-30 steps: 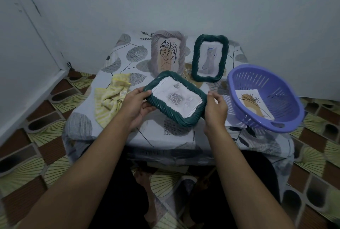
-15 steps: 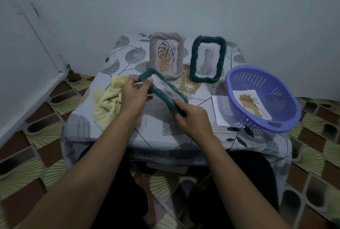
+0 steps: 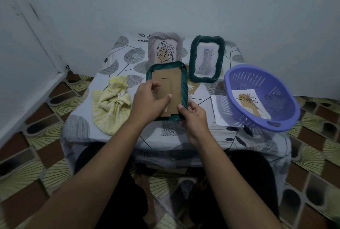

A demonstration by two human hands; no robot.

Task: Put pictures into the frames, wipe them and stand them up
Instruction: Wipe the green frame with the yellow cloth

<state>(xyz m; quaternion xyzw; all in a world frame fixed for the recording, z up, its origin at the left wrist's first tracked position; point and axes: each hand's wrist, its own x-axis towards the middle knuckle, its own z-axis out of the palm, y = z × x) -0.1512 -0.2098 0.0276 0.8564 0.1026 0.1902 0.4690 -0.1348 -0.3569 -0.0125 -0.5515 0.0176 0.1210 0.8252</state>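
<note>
In the head view, we hold the green frame (image 3: 184, 85) up over the middle of the surface (image 3: 184, 133), just in front of us. A moment ago its picture side faced us. Now we have turned it over, and we see its brown card back (image 3: 174, 79).

Our right hand (image 3: 193, 118) pinches the bottom right corner, with the thumb on the back and the other fingers hidden behind. Our left hand (image 3: 147, 99) holds the frame's left side, fingers curled over the back. Its thumb and first finger bend close to the little stand flap (image 3: 163, 93). We cannot tell if they grip the flap yet.

The picture is in, so we think the next job is to pull the flap out and stand this frame up.

Behind it, the grey frame (image 3: 165, 48) and the second green frame (image 3: 193, 59) already stand. The yellow cloth (image 3: 112, 103) lies to the left. The purple basket (image 3: 279, 90) on the right holds one more picture (image 3: 250, 103).
</note>
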